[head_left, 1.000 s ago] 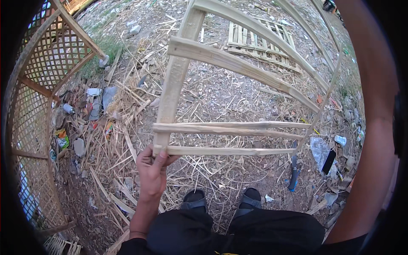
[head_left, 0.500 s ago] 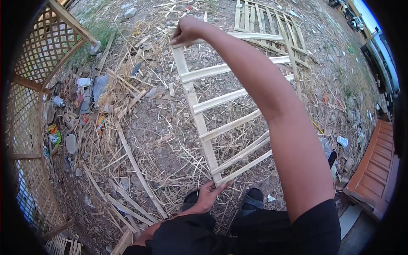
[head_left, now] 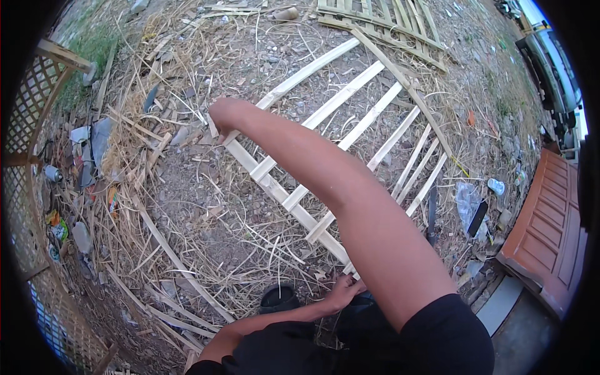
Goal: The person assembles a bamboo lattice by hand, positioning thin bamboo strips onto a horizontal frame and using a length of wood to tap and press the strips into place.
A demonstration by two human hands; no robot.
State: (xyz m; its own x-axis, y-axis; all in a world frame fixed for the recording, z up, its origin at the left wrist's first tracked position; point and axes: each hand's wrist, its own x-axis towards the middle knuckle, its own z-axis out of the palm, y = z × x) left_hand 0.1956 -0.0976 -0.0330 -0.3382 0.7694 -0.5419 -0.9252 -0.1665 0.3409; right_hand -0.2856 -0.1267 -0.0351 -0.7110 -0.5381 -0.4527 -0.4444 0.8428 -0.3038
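Observation:
A pale wooden slat frame slants across the middle of the view, with several slats running between a near rail and a far rail. At the frame's left corner my right hand is closed around the wood, its arm reaching across from the lower right. Down by my feet, my left hand grips the opposite end of the near rail; its fingertips are partly hidden. My right forearm covers part of the slats.
More slatted panels lie at the far side. Lattice panels stand on the left, and a brown panelled board leans at right. Loose wooden strips, straw and litter cover the ground. A dark sandal shows below.
The slat frame has turned counterclockwise. My right hand has come nearer and to the left with its corner, while my left hand has shifted right with the near end.

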